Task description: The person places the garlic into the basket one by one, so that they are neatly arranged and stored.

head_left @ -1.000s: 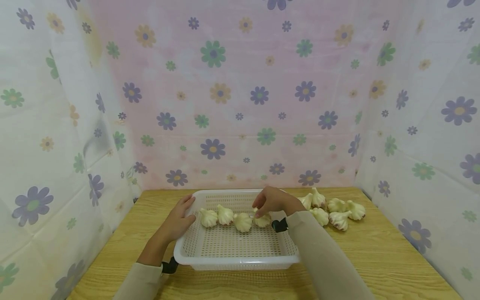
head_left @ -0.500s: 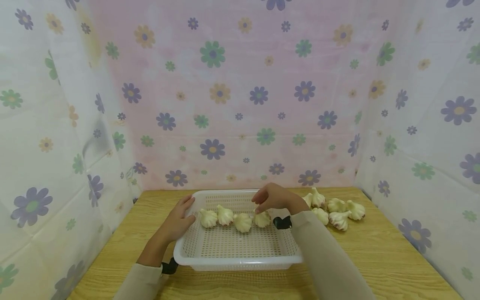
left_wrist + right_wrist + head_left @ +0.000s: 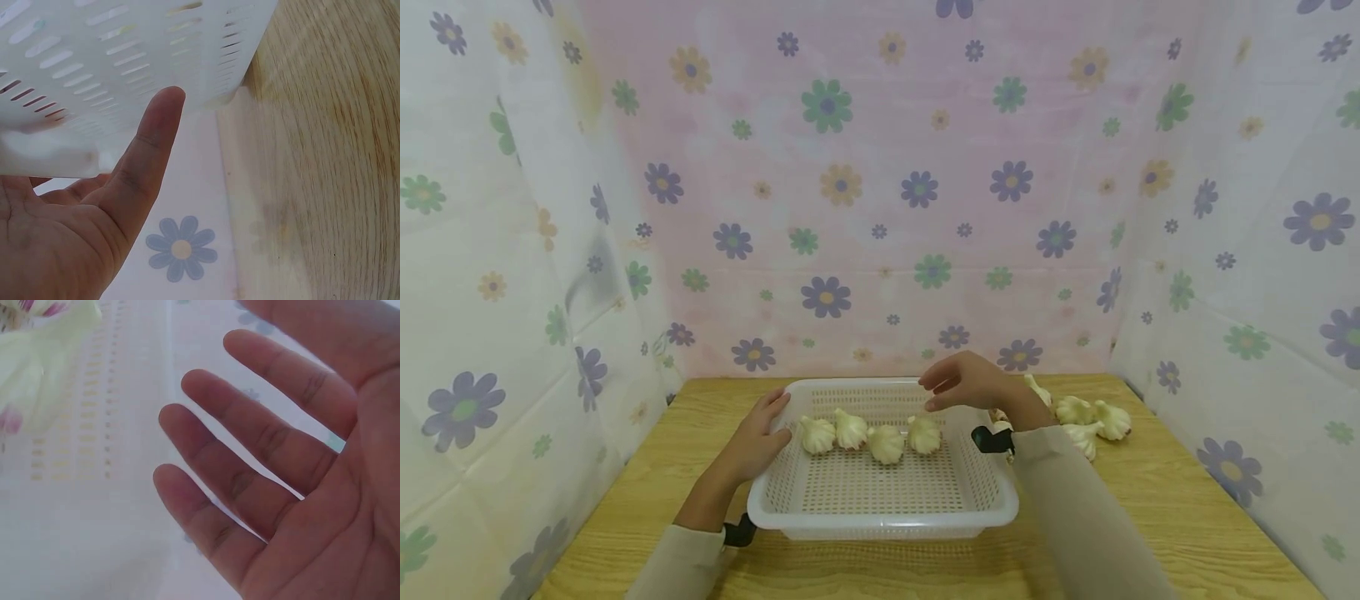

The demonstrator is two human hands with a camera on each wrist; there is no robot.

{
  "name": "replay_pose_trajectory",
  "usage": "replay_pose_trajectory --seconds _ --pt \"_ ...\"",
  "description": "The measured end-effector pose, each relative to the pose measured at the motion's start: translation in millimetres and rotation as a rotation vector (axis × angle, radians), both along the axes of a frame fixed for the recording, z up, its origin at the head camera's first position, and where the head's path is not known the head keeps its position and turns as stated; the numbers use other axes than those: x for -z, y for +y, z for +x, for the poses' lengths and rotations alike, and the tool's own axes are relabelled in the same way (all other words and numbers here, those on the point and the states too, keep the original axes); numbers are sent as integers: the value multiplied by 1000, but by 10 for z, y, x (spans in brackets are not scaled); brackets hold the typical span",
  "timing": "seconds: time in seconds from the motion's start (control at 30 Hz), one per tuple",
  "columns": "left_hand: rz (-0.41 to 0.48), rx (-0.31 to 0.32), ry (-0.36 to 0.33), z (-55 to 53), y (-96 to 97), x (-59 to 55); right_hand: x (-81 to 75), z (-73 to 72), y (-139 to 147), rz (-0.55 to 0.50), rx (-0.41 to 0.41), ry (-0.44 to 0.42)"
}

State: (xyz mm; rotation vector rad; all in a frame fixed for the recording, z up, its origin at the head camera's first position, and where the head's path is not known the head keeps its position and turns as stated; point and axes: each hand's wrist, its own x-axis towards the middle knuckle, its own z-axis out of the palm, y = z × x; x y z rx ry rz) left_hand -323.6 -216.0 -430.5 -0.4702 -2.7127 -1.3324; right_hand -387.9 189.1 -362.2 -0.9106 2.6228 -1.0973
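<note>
White slotted basket stands on the wood-grain table. Contents: four garlic bulbs in an uneven row across the floor of the basket, left to right, the three leftmost close together and the fourth just beside them; front part of the floor bare, slots visible. Second group of garlic lies loose on the table outside the basket's right side, partly hidden by the right forearm; count uncertain. Left hand holds the basket's left edge, digits nearly straight, the wall between thumb and fingers. Right hand is above the right rear rim, fingers loosely extended and spread, nothing held; right wrist view shows bare palm, with purple-tinged garlic near its fingertips.
</note>
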Motion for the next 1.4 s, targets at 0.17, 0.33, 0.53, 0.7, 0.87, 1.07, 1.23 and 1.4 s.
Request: replay_pose_trajectory --seconds 0.17,0.33,0.53,0.7,0.87,1.07,1.23,1.4 --pt "-3 3 2 8 15 -13 -46 113 178 -39 44 20" --pt "-3 -8 19 7 11 -15 -57 202 367 -53 90 72" --pt "-3 -8 2 13 10 1 -15 314 634 -67 169 147" --pt "-18 -9 11 19 14 -6 38 430 868 -95 259 170" --pt "-16 -18 13 7 15 -3 120 527 1111 -121 335 152" --pt "-15 -16 15 -16 14 2 275 576 1376 -104 398 187" --pt "-20 -14 21 -14 12 2 403 634 1580 -86 440 232" --pt "-20 -15 25 10 8 -2 511 670 1772 -62 527 206"
